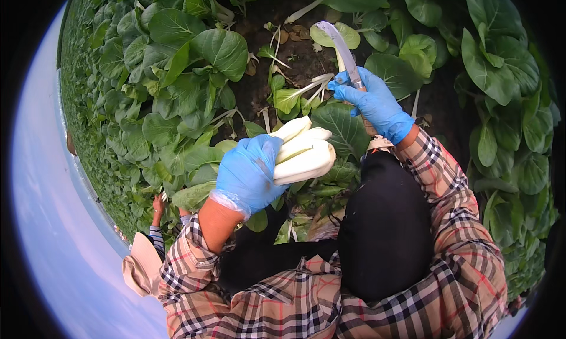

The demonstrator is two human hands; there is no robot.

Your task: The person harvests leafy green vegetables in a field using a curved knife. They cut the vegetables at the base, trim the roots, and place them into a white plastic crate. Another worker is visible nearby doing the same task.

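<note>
My left hand (250, 175), in a blue disposable glove, grips a bunch of leafy greens with thick white stalks (305, 155), the cut stalk ends pointing right. Its leaves are mostly hidden by the hand. My right hand (376, 102), gloved the same way, is closed around the wooden handle of a curved harvesting knife (342, 47). The blade points up and to the left, with dirt near its tip, over a pale yellow-green leaf (349, 36). Trimmed leaves with thin white stems (309, 91) lie on the soil between the hands.
Dense rows of leafy greens (177, 73) stand on the left, with more plants (504, 73) on the right. Dark soil (252, 89) shows between them. At the lower left another person in a beige cap (143, 266) bends among the plants, a bare hand (158, 204) near white stalks.
</note>
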